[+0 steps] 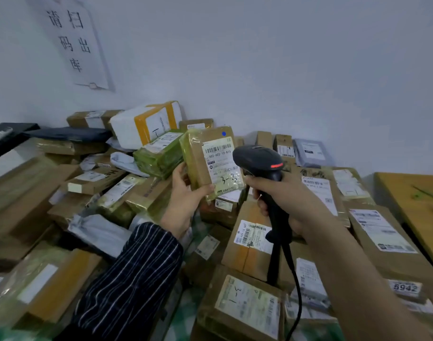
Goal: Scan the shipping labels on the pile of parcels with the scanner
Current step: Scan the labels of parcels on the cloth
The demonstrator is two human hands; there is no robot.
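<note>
My left hand [186,195] grips a small cardboard parcel [205,153] wrapped in clear tape and holds it upright above the pile. Its white shipping label [220,166] faces me and bears a barcode and handwriting. My right hand [282,195] grips the handle of a black barcode scanner [259,159]. The scanner's head sits right beside the label, with a red light showing on its side. Its black cable [294,286] hangs down over the parcels. Below both hands spreads the pile of parcels [250,244], mostly brown boxes with white labels.
A white box with orange tape [146,124] and a green-wrapped parcel [159,153] lie behind the held one. Dark and grey mailer bags [67,134] lie at the left and back. A wooden table [412,200] stands at the right. A paper sign [72,40] hangs on the wall.
</note>
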